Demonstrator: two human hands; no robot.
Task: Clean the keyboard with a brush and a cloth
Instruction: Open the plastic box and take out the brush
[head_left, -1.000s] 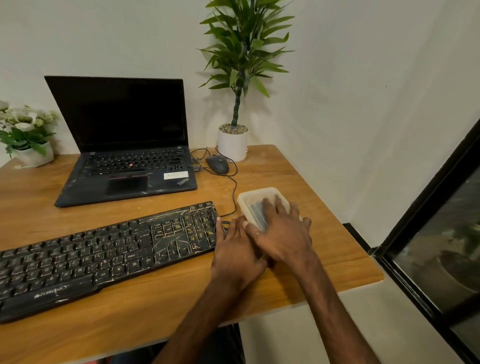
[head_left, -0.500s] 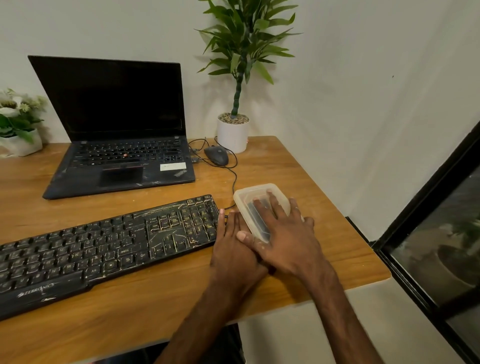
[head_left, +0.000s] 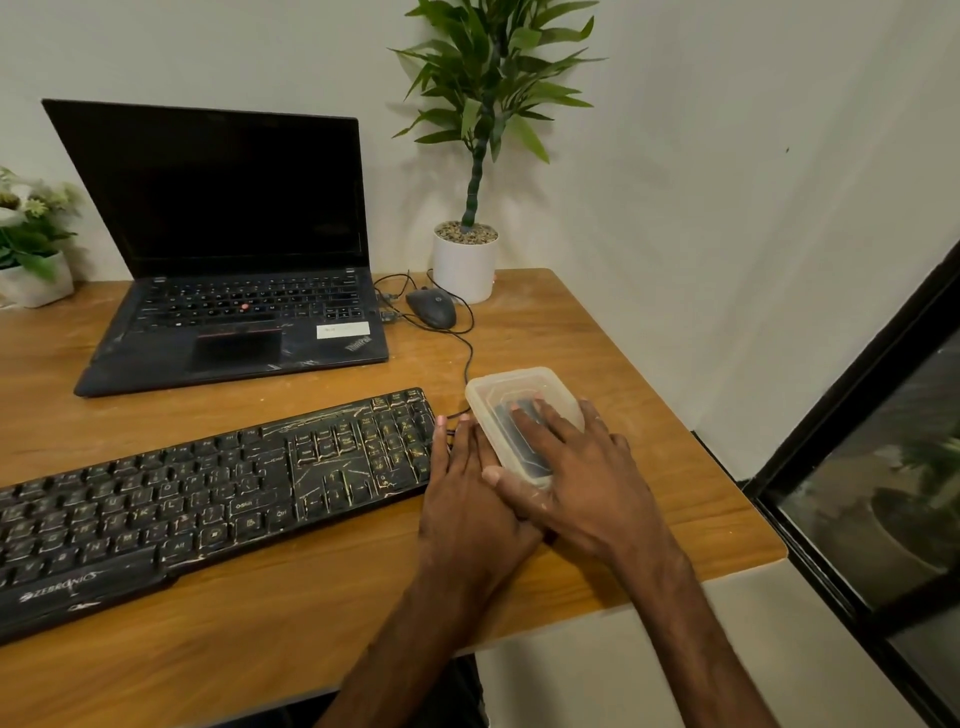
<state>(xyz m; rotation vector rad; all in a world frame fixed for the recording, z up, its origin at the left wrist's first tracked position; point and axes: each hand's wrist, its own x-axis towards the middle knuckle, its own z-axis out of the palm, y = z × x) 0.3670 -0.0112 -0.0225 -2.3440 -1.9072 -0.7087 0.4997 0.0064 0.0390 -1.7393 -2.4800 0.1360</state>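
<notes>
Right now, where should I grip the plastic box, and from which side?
Probably take the plastic box by its long side walls, under the rim, from the near end. It lies flat, lengthwise away from the person; the left hand lies beside its left wall, the right hand flat on top.

Home office corner: wooden desk (head_left: 597, 332), laptop (head_left: 228, 291), potted plant (head_left: 470, 208).

Wall: plain off-white wall (head_left: 701, 156) behind and to the right of the desk, with one small dark speck high on the right.
Desk: wood-grain top (head_left: 291, 639) with a pale front edge, set against the wall, scuffed with light marks.
Floor: pale and smooth (head_left: 597, 675), seen past the desk's near right corner.
Window: black frame (head_left: 852, 395) at right; dark glass (head_left: 883, 493) showing dim shapes.
Light: soft, even — faint shadows on the wall.
</notes>
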